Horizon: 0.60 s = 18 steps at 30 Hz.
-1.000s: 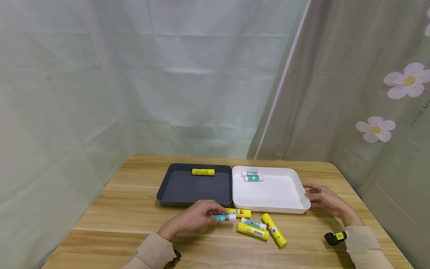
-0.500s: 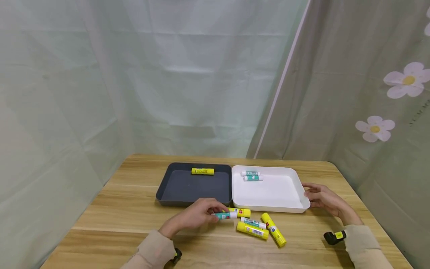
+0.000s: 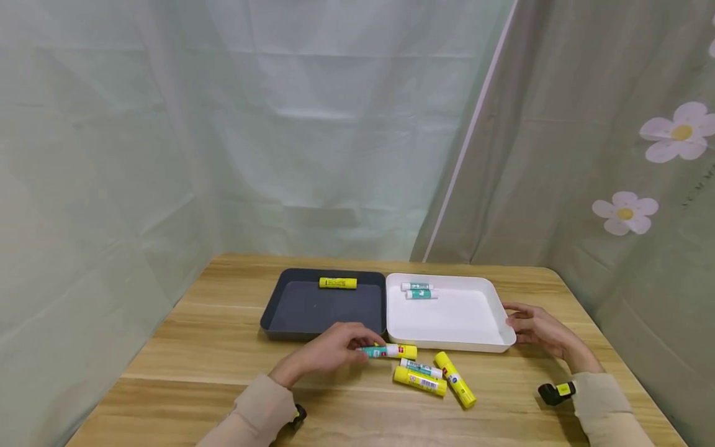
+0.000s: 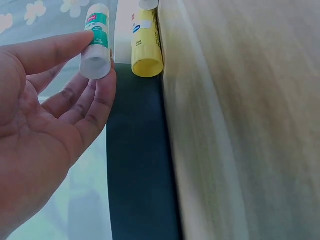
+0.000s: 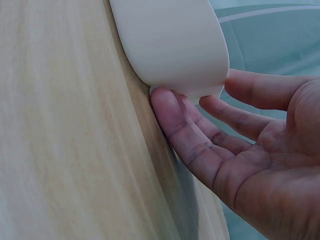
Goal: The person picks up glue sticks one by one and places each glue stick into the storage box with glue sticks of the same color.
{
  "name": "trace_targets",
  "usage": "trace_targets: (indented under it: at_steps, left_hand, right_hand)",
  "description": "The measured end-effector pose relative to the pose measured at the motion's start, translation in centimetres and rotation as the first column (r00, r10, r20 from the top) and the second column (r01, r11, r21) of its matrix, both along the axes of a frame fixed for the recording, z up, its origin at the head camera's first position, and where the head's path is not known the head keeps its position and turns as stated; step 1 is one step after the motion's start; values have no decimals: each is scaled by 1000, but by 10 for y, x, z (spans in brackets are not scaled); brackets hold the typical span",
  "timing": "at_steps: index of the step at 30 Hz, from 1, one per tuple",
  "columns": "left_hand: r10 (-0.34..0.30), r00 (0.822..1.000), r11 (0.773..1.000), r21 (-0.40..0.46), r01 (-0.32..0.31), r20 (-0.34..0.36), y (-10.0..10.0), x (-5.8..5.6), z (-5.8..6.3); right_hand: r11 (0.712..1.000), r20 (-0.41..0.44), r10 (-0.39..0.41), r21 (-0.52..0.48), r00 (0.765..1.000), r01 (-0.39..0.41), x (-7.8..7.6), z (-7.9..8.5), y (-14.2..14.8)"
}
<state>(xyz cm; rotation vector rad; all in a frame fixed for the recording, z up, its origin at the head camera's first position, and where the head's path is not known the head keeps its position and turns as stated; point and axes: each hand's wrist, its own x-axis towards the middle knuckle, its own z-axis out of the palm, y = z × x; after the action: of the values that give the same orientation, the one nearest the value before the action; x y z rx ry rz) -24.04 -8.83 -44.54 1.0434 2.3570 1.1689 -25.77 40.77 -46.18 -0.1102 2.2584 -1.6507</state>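
Observation:
Between thumb and fingers, my left hand point(image 3: 335, 347) pinches a green-and-white glue stick point(image 4: 96, 42), raised in front of the trays. In the head view its white cap overlaps a yellow glue stick point(image 3: 409, 352) lying behind it. Nearby on the table lie another green-and-white glue stick point(image 3: 420, 368) and two yellow ones, one lengthwise point(image 3: 420, 381) and one slanted point(image 3: 455, 380). My right hand point(image 3: 539, 329) holds the near right corner of the white tray point(image 5: 175, 45), thumb at the rim and fingers against the lower wall.
The dark grey tray point(image 3: 324, 332) stands left of the white one, side by side, with a yellow glue stick point(image 3: 337, 283) inside. Two green-and-white glue sticks point(image 3: 421, 294) lie in the white tray. Curtains point(image 3: 313, 155) hang behind the wooden table point(image 3: 190, 347).
My left hand has moved slightly forward and right with the glue stick, whose cap now overlaps the yellow one. The right hand stays at the white tray.

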Motion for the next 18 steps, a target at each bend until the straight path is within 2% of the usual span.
trace_targets:
  at_steps: [10, 18]
  left_hand:
    - [16, 1000, 1000, -12, -16, -9, 8, -4, 9]
    - [4, 999, 1000, -1, -4, -36, 15, -9, 15]
  right_hand:
    - [1000, 1, -3, -14, 1000, 3, -1, 0, 0]
    - [1000, -4, 13, -12, 1000, -13, -2, -1, 1]
